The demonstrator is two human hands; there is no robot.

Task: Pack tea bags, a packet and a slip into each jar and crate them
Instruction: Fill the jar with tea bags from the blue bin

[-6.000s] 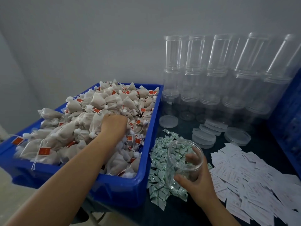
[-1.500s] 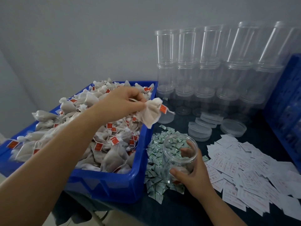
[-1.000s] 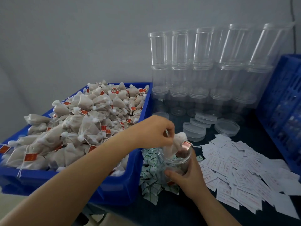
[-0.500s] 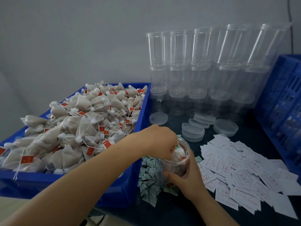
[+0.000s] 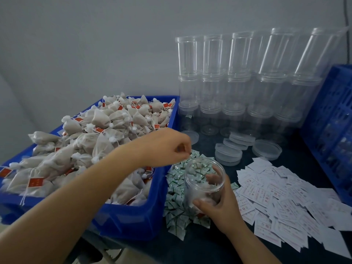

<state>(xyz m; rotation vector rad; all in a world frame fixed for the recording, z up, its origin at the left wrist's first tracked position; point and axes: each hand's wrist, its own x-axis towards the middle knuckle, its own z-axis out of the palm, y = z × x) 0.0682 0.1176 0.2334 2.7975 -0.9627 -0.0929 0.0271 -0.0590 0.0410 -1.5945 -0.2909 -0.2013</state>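
Observation:
My right hand (image 5: 217, 204) grips a clear open jar (image 5: 204, 180) standing on a pile of green-and-white packets (image 5: 176, 206). White tea bags lie in the jar's lower part. My left hand (image 5: 163, 147) hovers just up-left of the jar mouth, fingers curled, holding nothing I can see. A blue bin (image 5: 133, 221) on the left is heaped with tea bags (image 5: 99, 134) bearing red tags. White printed slips (image 5: 282, 197) are spread to the right of the jar.
Stacks of empty clear jars (image 5: 238, 82) stand along the back wall. Several loose clear lids (image 5: 228, 155) lie in front of them. A blue crate (image 5: 331, 126) stands at the right edge. The tabletop is dark.
My left hand carried a tea bag from the bin, pushed it into the jar, and has now lifted out and back to the left without it. My right hand kept hold of the jar.

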